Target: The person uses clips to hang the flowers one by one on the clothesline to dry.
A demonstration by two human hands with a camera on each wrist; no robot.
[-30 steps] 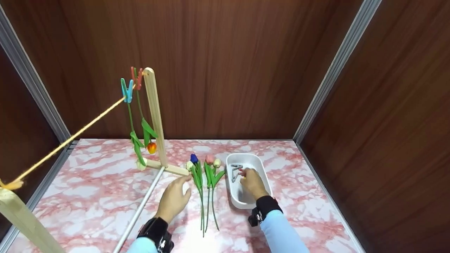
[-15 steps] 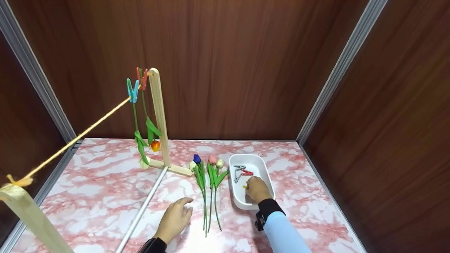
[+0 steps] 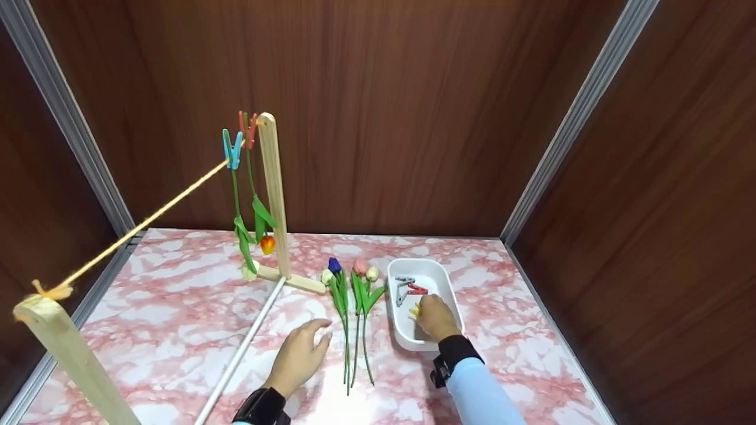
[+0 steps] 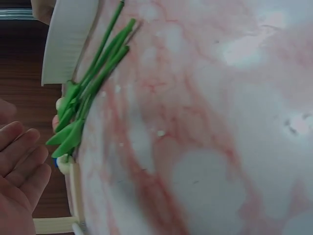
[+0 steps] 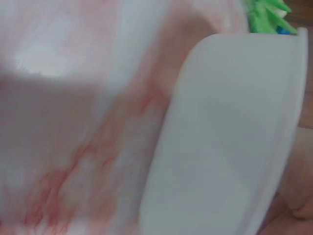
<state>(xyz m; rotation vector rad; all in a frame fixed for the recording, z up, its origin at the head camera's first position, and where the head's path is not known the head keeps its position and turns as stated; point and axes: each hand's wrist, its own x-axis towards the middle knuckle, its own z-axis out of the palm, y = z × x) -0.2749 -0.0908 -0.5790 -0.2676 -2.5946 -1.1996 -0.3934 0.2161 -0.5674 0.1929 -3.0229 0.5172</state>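
Observation:
My right hand (image 3: 437, 319) is down inside the white tub (image 3: 394, 330), fingers curled at a yellow clothespin (image 3: 415, 311) whose prongs poke out to the left of the fingertips. Beside it in the tub lie a red clothespin (image 3: 418, 290) and several grey clothespins (image 3: 402, 293). In the right wrist view the tub's wall hides most of that hand. My left hand (image 3: 299, 358) hovers over the table with loosely bent fingers and nothing in them. To its right lie several artificial tulips (image 3: 358, 307), with blue, pink and whitish heads, stems toward me.
A yellow string (image 3: 147, 219) runs between two wooden posts (image 3: 273, 189) at the left. Two tulips hang head down from it, under a blue clothespin (image 3: 233, 150) and a red clothespin (image 3: 248, 129). A white rod (image 3: 242, 348) joins the stand's base along the marbled table (image 3: 508, 354).
My right hand has moved from the red and grey clothespins toward the near part of the tub, at the yellow one. My left hand has drawn slightly back from the tulips. The view has shifted slightly.

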